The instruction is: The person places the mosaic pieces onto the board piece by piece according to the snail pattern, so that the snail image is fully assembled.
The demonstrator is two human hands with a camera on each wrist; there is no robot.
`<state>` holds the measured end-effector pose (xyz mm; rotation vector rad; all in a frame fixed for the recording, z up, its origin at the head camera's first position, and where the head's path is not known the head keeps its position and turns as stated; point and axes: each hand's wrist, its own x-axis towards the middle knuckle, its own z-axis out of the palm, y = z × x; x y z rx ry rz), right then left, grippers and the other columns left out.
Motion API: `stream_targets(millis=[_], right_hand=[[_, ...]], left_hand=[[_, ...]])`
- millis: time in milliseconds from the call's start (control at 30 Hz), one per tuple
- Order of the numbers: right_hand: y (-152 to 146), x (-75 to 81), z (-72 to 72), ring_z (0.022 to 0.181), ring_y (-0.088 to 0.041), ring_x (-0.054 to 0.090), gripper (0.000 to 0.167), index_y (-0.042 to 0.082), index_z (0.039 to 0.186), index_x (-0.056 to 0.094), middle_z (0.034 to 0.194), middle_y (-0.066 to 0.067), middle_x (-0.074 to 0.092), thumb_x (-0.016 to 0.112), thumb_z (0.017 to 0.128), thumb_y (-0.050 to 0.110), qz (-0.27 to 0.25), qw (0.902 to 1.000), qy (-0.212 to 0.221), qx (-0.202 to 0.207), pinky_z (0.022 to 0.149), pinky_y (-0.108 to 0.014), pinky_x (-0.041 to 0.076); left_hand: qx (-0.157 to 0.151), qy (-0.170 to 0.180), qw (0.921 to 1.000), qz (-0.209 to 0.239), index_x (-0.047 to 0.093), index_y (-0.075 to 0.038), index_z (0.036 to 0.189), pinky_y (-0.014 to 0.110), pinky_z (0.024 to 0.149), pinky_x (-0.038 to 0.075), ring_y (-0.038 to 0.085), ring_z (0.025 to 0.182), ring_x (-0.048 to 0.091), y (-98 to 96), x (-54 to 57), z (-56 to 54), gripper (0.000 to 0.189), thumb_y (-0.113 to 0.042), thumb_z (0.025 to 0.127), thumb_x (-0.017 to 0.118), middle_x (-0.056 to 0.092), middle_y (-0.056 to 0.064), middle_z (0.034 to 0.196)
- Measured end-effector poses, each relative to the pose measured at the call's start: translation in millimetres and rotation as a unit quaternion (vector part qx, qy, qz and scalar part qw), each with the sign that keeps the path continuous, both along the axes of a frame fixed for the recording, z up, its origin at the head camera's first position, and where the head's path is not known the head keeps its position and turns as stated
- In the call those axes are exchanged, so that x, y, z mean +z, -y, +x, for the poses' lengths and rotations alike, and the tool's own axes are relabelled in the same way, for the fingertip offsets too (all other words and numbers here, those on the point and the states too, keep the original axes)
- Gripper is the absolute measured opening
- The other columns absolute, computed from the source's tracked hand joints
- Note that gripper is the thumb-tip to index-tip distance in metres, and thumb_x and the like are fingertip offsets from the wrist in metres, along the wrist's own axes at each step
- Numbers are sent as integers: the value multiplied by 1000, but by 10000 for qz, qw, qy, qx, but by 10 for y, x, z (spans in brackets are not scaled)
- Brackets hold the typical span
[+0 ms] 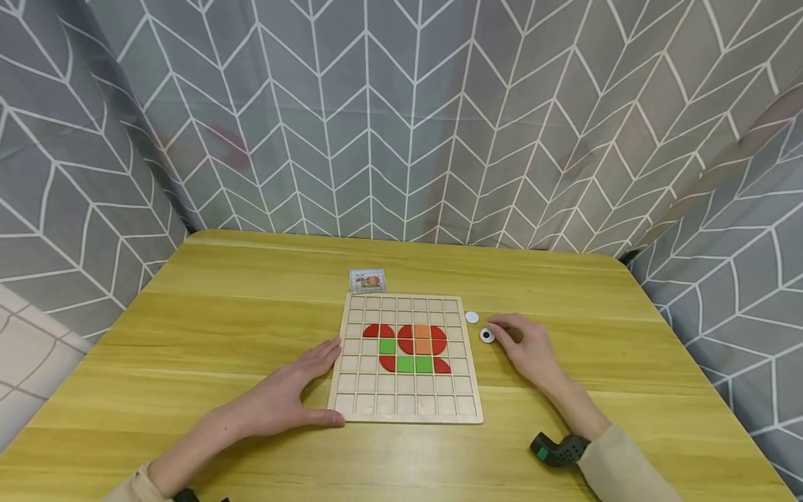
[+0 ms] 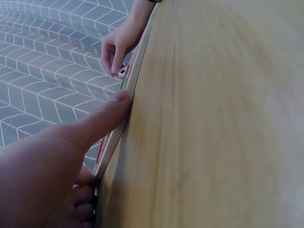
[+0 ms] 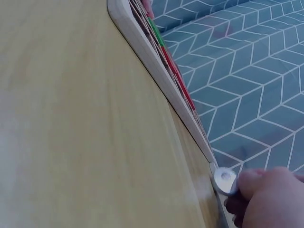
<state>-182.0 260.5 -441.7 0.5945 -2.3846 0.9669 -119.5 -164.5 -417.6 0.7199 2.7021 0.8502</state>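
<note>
My right hand (image 1: 528, 351) pinches a round white eye piece with a black centre (image 1: 486, 336) between thumb and fingertips, just off the board's right side. In the right wrist view the disc (image 3: 225, 180) is tilted up at the fingertips. A wooden grid board (image 1: 414, 404) lies flat, bearing red quarter-circle pieces (image 1: 388, 363), green squares (image 1: 406, 364) and orange pieces (image 1: 423, 338). Along its left edge rests my left hand (image 1: 282, 397), fingers extended, thumb (image 2: 107, 121) against the near left corner. Another white disc (image 1: 472, 317) lies right beside the board.
A small picture card (image 1: 367, 281) with a coloured pattern on a grid lies at the board's far left edge. The wooden table (image 1: 219, 328) extends all round, with a patterned grey curtain (image 1: 389, 125) hanging behind it. A dark wrist device (image 1: 558, 450) sits on the right wrist.
</note>
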Motion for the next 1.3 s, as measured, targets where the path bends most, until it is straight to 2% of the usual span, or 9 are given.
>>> stream_targets(millis=[67, 133, 333, 400, 567, 833, 1033, 1200, 1300], right_hand=[[-8, 5, -3, 81, -12, 69, 13, 6, 100, 77, 89, -4, 75, 75, 87, 2, 55, 9998, 39, -204, 74, -9, 47], [-22, 17, 6, 83, -13, 68, 15, 7, 101, 77, 91, -3, 75, 74, 88, 1, 70, 9996, 177, -224, 75, -9, 47], [-144, 81, 53, 93, -16, 67, 29, 9, 107, 75, 100, -2, 74, 74, 83, -7, 120, 9962, 672, 544, 86, -12, 47], [-183, 101, 66, 95, -15, 67, 30, 11, 109, 75, 102, 0, 73, 76, 82, -5, 186, 9945, 822, 628, 88, -13, 47], [-196, 129, 86, 92, -11, 67, 28, 16, 107, 76, 100, 5, 73, 81, 82, 6, 280, 9933, 1074, 323, 84, -13, 49], [-183, 120, 79, 90, -9, 67, 27, 18, 104, 77, 98, 7, 73, 85, 79, 13, 338, 9940, 1024, 209, 83, -14, 49], [-162, 128, 72, 88, -11, 68, 26, 15, 102, 77, 95, 5, 74, 86, 77, 11, 272, 9955, 878, 210, 80, -14, 51], [-8, 242, 37, 88, -11, 67, 27, 18, 102, 78, 93, 7, 74, 87, 77, 12, 195, 9976, 656, 99, 77, -23, 54], [167, 339, 16, 87, -13, 67, 27, 17, 102, 78, 92, 5, 74, 87, 77, 14, 217, 9979, 584, 185, 74, -30, 55]], left_hand=[[-2, -6, 10000, 9, 29, -12, 158, 60, 118, 26, 32, 152, 21, 0, -2, -3, 112, -74, 74, 70, 20, 3, 167], [-4, -16, 10000, 13, 29, -12, 158, 60, 118, 27, 32, 152, 21, 0, -6, -4, 112, -74, 75, 70, 20, 3, 167], [2, -37, 10000, -2, 29, -12, 158, 60, 118, 27, 31, 152, 21, -3, -14, 0, 112, -74, 74, 70, 20, 1, 167], [1, -63, 10000, -14, 29, -12, 158, 60, 118, 27, 31, 152, 21, -6, -13, -1, 112, -74, 75, 70, 20, 1, 167], [-9, -76, 10000, -24, 29, -12, 158, 59, 118, 27, 31, 152, 21, -10, -12, -5, 112, -74, 75, 70, 20, 2, 167], [-13, -35, 10000, -4, 28, -12, 158, 60, 118, 26, 32, 152, 21, -8, -17, -4, 112, -74, 74, 70, 20, 2, 167], [-59, -54, 10000, 1, 29, -11, 158, 59, 118, 27, 32, 152, 21, -10, -15, -9, 112, -74, 75, 69, 20, 2, 167], [-44, -37, 10000, 12, 29, -11, 158, 59, 118, 27, 31, 152, 21, 6, -7, -2, 111, -72, 75, 70, 19, 2, 167], [-53, -32, 10000, 18, 29, -11, 158, 59, 118, 27, 31, 152, 21, 12, -6, -3, 111, -72, 76, 70, 19, 2, 167]])
